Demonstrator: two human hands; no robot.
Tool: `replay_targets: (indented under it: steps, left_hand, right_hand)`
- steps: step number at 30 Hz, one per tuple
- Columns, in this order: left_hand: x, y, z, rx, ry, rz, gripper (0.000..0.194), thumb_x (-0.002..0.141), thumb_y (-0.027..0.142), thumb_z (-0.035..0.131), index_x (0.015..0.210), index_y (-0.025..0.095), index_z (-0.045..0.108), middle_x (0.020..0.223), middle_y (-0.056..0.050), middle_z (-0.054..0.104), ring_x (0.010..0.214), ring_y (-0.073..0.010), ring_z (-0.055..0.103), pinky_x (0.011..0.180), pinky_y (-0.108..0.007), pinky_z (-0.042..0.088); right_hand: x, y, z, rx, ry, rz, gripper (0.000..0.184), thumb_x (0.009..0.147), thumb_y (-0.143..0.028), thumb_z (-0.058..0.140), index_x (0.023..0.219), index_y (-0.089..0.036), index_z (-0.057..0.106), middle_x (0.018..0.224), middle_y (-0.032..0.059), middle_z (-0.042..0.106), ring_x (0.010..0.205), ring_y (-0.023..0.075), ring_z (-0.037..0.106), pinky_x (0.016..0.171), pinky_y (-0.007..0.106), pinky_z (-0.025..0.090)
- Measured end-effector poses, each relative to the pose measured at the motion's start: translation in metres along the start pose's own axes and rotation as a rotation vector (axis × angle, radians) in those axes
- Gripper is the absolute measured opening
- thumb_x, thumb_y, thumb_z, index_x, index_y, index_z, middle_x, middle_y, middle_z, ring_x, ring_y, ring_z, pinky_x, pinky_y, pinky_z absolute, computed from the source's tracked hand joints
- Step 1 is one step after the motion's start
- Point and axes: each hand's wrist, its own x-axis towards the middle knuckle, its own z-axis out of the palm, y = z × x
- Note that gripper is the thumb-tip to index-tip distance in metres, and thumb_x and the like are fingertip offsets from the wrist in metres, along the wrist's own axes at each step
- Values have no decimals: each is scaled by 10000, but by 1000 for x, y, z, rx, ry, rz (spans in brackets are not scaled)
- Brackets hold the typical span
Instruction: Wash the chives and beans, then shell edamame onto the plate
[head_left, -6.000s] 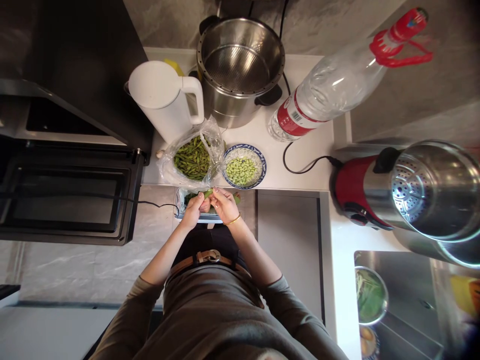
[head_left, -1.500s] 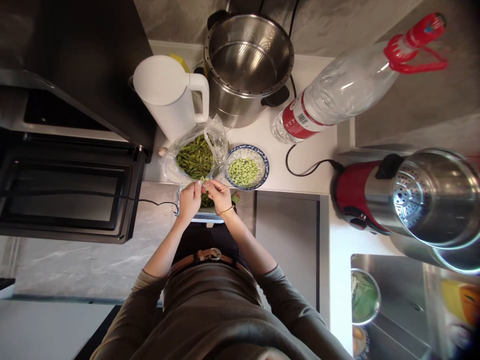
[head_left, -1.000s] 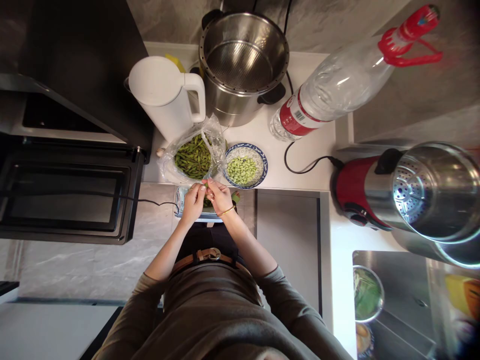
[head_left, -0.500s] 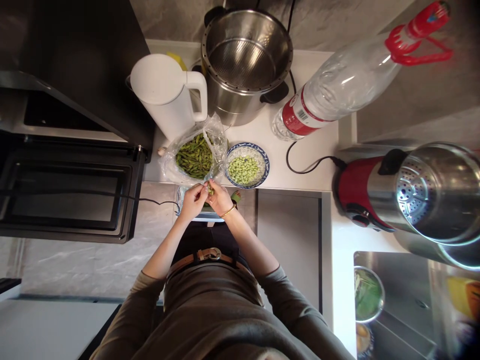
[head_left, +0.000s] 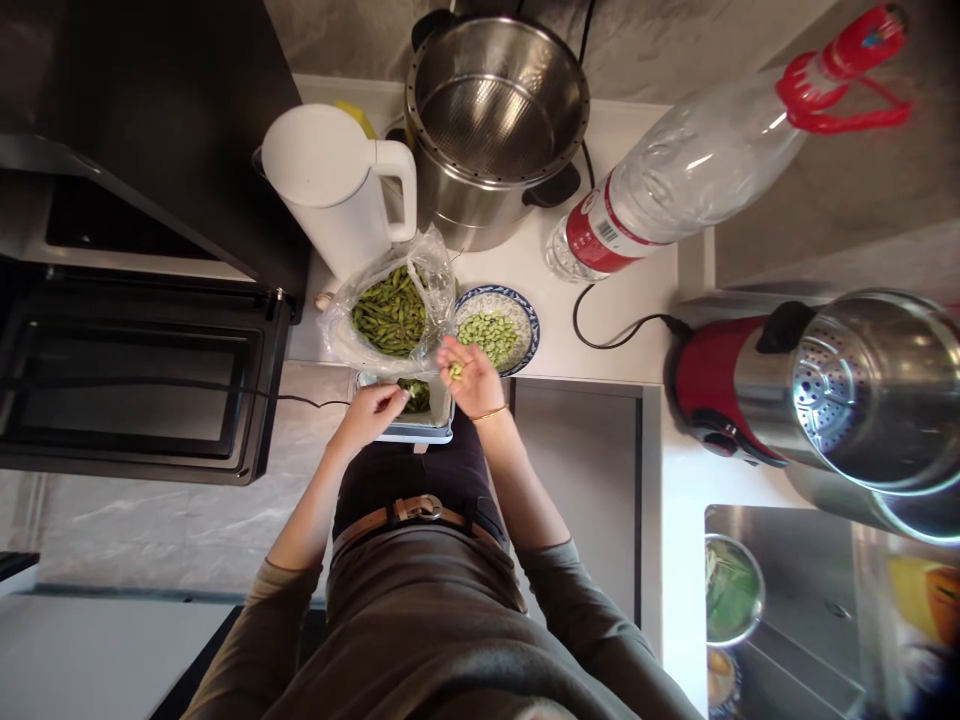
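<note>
My left hand (head_left: 373, 410) pinches a small pale-green piece, seemingly an edamame pod shell (head_left: 409, 394), over a bin (head_left: 442, 425) with green shells inside. Palm up, my right hand (head_left: 476, 383) cups a few shelled edamame beans (head_left: 455, 371); its fingers are partly curled and overlap the near left rim of a blue-patterned bowl (head_left: 535, 335). Many pale-green beans (head_left: 487, 335) lie in that bowl. Left of it, an open clear plastic bag (head_left: 337, 335) holds whole edamame pods (head_left: 390, 312).
Behind the bag stand a white jug (head_left: 322, 190) and a steel steamer pot (head_left: 480, 215). A large plastic bottle (head_left: 690, 180) leans at the right, near a red and steel appliance (head_left: 712, 380). A sink (head_left: 795, 580) is at lower right; an open oven door (head_left: 142, 385) is at left.
My hands were together, fingers working at a pod above the bin. They have parted: the left went down and left, the right moved right to the bowl and turned palm up with beans.
</note>
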Motion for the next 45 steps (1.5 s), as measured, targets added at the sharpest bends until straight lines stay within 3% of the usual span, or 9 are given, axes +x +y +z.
replay_targets:
  steps: [5,9,11,15,22,27,36,41,45]
  left_hand:
    - [-5,-25,20,374,-167,-201,221,815,366,602,663,206,609,711,-22,617,663,-154,581,610,-236,394]
    - [2,-31,24,433,-243,-282,135,786,352,645,817,224,673,775,-39,671,734,-193,624,646,-253,431]
    - [13,-26,18,385,-123,-200,168,858,330,549,852,220,676,770,-41,674,705,-181,618,681,-263,448]
    - [53,-20,1,388,315,-55,251,906,216,422,995,168,652,975,-104,663,859,-199,617,829,-306,464]
    - [112,-39,-5,611,205,-331,290,790,61,489,1034,103,640,1051,-191,645,990,-283,604,854,-373,469]
    - [107,-44,-4,596,258,-371,188,781,125,545,931,157,654,1005,-153,670,977,-269,611,838,-356,471]
    - [78,-20,-8,174,479,-161,208,855,279,546,980,151,653,885,-89,716,782,-181,663,774,-292,492]
    - [65,-16,0,-94,433,-164,227,819,305,595,972,156,671,859,-59,719,730,-149,655,721,-263,509]
    - [67,-18,2,107,407,-133,209,843,243,546,989,168,675,939,-84,701,837,-188,646,808,-318,510]
  right_hand:
    - [26,-23,-31,-180,186,-354,457,847,-569,434,1068,-230,647,1142,54,682,1188,207,558,1044,419,400]
    - [34,-22,-34,-311,209,-437,488,847,-551,433,1162,-226,614,1339,34,575,1331,182,433,1164,414,225]
    - [30,-16,-30,-327,197,-434,499,834,-533,457,1189,-214,603,1399,38,523,1358,168,397,1175,386,199]
    - [14,-4,-12,-342,204,-457,447,826,-487,503,1174,-229,614,1360,47,559,1320,176,448,1147,393,258]
    - [-6,15,25,-353,-40,-414,318,767,-406,647,1050,-263,673,1167,39,687,1165,199,583,1055,385,394]
    - [-8,28,29,-389,-40,-358,271,740,-398,674,975,-266,700,1076,25,719,1089,200,621,1022,383,428]
    - [0,35,29,-240,41,-240,270,716,-444,694,911,-259,715,961,28,733,999,190,665,847,320,533]
    - [4,33,33,-193,52,-167,347,660,-441,741,944,-246,697,935,27,728,889,165,676,774,298,556]
    - [5,35,34,-171,54,-128,386,630,-391,767,980,-255,678,912,15,720,828,153,676,745,294,563]
